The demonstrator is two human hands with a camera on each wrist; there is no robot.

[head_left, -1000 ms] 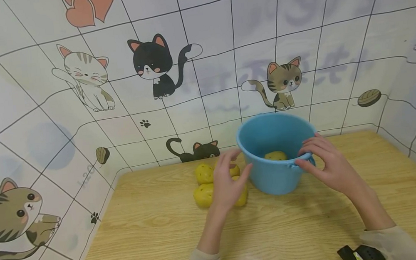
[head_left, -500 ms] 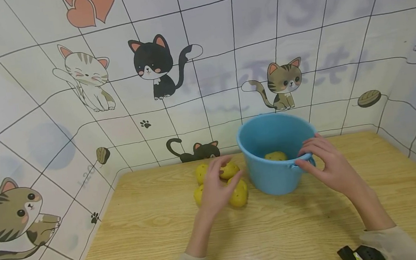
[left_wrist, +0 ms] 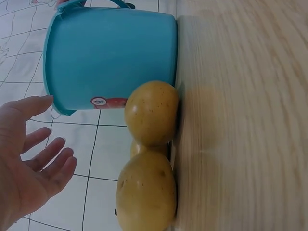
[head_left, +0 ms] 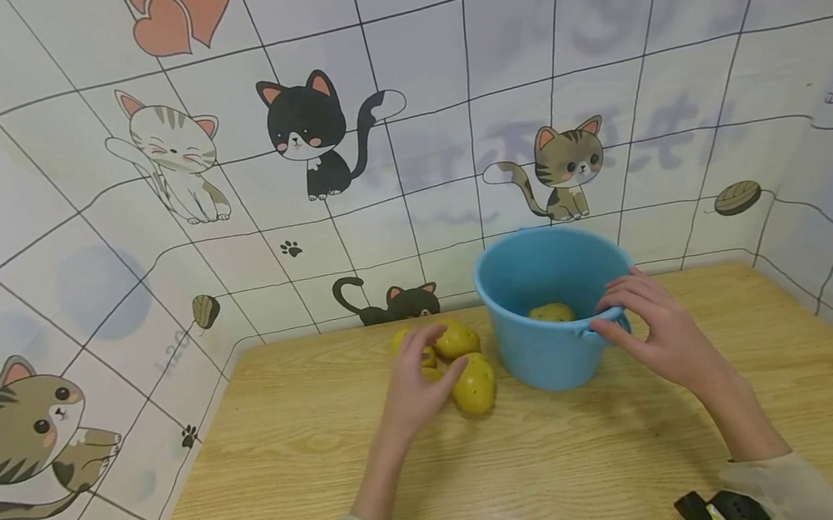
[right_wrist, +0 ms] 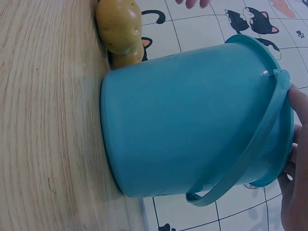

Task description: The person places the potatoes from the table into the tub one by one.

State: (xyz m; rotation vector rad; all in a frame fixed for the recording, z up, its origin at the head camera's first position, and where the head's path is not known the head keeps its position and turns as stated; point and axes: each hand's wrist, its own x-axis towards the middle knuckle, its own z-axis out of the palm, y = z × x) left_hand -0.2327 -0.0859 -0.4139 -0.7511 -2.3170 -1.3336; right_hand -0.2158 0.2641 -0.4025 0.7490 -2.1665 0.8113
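Observation:
A blue plastic bucket (head_left: 546, 358) stands upright on the table, with a yellow potato (head_left: 552, 312) inside. My right hand (head_left: 657, 333) grips the bucket's rim on the near right side, thumb outside and fingers over the edge. Left of the bucket, several potatoes sit in a cluster, among them a front potato (head_left: 476, 385) and a back potato (head_left: 457, 338). Over this cluster my left hand (head_left: 409, 396) is held with spread, gently bent fingers and nothing in them, partly hiding the potatoes on the left. In the left wrist view that hand (left_wrist: 29, 163) is apart from the potatoes.
The wooden table (head_left: 293, 464) carries the bucket near its back edge. Behind it rises a wall covering (head_left: 447, 182) printed with cats and grid lines. A bail handle (right_wrist: 250, 154) hangs down along the bucket's side in the right wrist view.
My left hand has moved left from beside the bucket's rim to over the left part of the potato cluster, uncovering the front right potato. The right hand and bucket have stayed put.

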